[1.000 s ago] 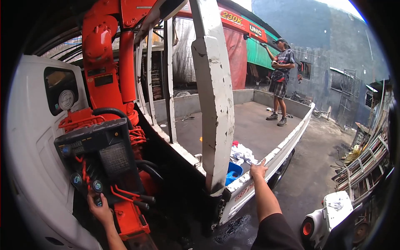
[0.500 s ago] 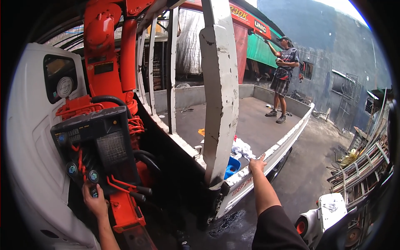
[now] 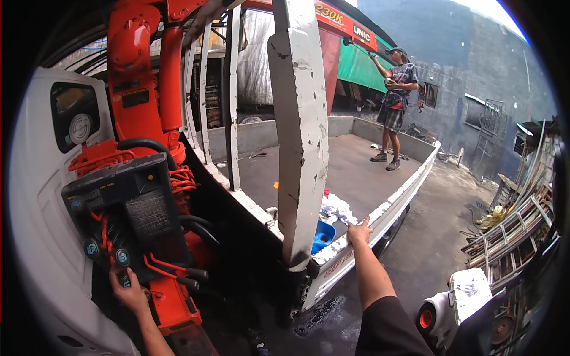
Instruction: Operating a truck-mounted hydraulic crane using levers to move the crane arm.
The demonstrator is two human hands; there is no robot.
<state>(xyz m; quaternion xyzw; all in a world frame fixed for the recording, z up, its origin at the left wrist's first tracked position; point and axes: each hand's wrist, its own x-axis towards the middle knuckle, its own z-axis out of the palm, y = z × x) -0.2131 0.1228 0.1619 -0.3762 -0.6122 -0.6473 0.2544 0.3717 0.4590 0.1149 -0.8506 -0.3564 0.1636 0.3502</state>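
At the crane control panel [image 3: 122, 207], my left hand [image 3: 127, 291] is closed round a black-knobbed control lever [image 3: 123, 279], the lowest of several. Another round-knobbed lever [image 3: 122, 257] stands right above my fingers. My right hand [image 3: 358, 232] rests on the top rim of the white truck bed's side wall [image 3: 395, 204], fingers stretched out over the edge. White cloth [image 3: 336, 209] and a blue plastic container [image 3: 323, 235] lie in the bed beside it. The red crane column [image 3: 133, 83] rises behind the panel.
A co-worker [image 3: 396, 107] stands in the truck bed, one hand raised to the red boom [image 3: 347, 26]. A chipped white post [image 3: 300, 130] rises between my hands. The white cab [image 3: 65, 207] is at left. Ladders [image 3: 516, 228] and a white wheeled machine [image 3: 469, 291] stand at right.
The whole view has shifted slightly, so the scene sits further left. My left hand stays at the lever and my right hand on the rim. The co-worker's arm is still raised to the boom.
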